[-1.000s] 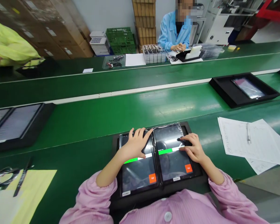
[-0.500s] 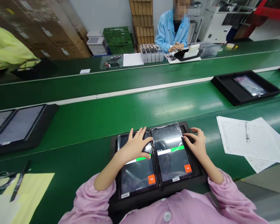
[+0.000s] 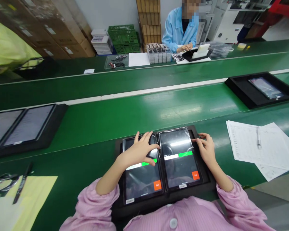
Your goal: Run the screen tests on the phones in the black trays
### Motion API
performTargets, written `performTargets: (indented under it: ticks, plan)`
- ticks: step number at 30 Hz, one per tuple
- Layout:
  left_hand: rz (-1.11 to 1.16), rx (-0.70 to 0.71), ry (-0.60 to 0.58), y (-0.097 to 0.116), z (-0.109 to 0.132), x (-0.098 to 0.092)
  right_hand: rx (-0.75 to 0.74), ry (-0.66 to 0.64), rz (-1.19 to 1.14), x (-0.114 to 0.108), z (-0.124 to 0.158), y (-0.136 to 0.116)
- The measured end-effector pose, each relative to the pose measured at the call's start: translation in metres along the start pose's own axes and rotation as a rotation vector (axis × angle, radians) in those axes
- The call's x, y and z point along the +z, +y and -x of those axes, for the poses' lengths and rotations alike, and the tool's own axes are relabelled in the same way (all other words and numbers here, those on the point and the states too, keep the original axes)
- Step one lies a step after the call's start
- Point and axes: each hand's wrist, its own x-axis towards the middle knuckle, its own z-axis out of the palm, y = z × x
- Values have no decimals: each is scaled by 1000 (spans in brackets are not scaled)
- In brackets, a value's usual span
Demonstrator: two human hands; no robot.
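Note:
Two tablets lie side by side in a black foam tray (image 3: 203, 186) in front of me. Both screens are lit, each with a white-and-green bar and an orange "Fail" box. Over the upper part of the left tablet (image 3: 142, 179) is my left hand (image 3: 141, 150), fingers spread and nothing gripped. It hides part of that screen. My right hand (image 3: 206, 149) is at the tray's upper right side, beside the right tablet (image 3: 177, 173). Its index finger reaches toward that tablet's edge while the other fingers bend loosely. Clear film covers the right tablet's screen.
Another tray with two tablets (image 3: 29, 125) is at left; one with a single tablet (image 3: 266, 88) is at upper right. Papers with a pen (image 3: 258, 138) lie right, yellow paper (image 3: 42, 195) and a marker left. Across the belt (image 3: 144, 106), a person in blue (image 3: 170, 29) works.
The trays at left and upper right have shifted rightward along the belt. My right index finger has straightened beside the right tablet's edge. My left hand stays over the left tablet.

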Motion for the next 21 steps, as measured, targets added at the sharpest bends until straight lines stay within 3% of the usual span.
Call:
performTargets:
  ticks: [10,21]
  plan:
    - [-41,-45,113,-2,-10,16,-84,3,-16,-4,0,-7]
    - [-111,-53,137,2,-7,4,-46,-66,-70,1,0,-3]
